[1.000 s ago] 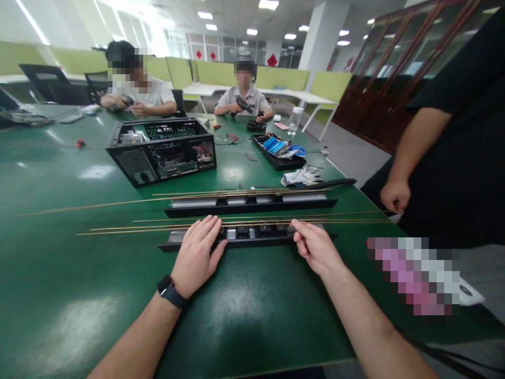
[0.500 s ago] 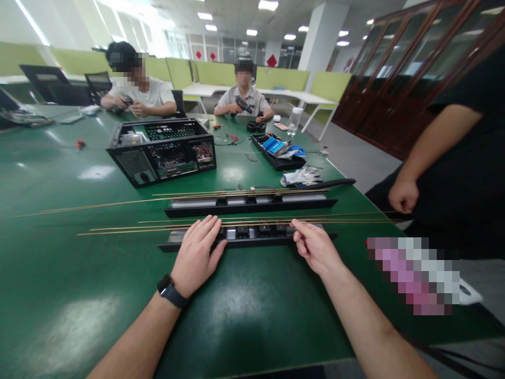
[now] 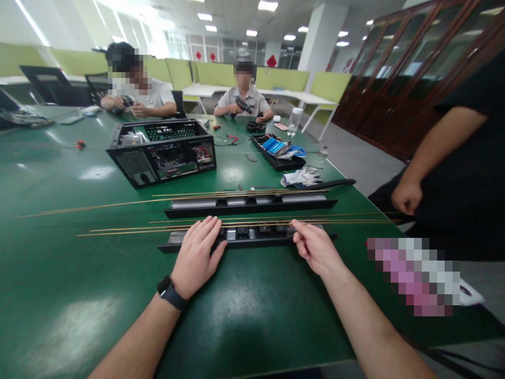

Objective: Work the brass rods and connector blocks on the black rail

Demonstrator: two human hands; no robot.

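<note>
Long thin gold-coloured rods (image 3: 118,229) lie across the nearer black rail (image 3: 244,243), which has a grey metal strip and dark blocks along it. My left hand (image 3: 201,247) rests palm down over the rods and the left part of this rail, its fingers stretched out. At the right part of the rail, my right hand (image 3: 310,242) has thumb and index finger pinched at a rod, the other fingers curled. The exact grip is partly hidden. Just behind lies a second black rail (image 3: 252,207) with more thin rods on it.
An open black computer case (image 3: 161,152) stands back left. Back right are a black tray (image 3: 278,158) of blue items and white gloves (image 3: 302,177). Two people sit across the green table (image 3: 244,316). Another person's hand (image 3: 408,196) is at the right edge, near the rod ends.
One thin rod on the nearer rail has slid a little to the right. The person standing at the right has shifted slightly right. My hands stay almost where they were.
</note>
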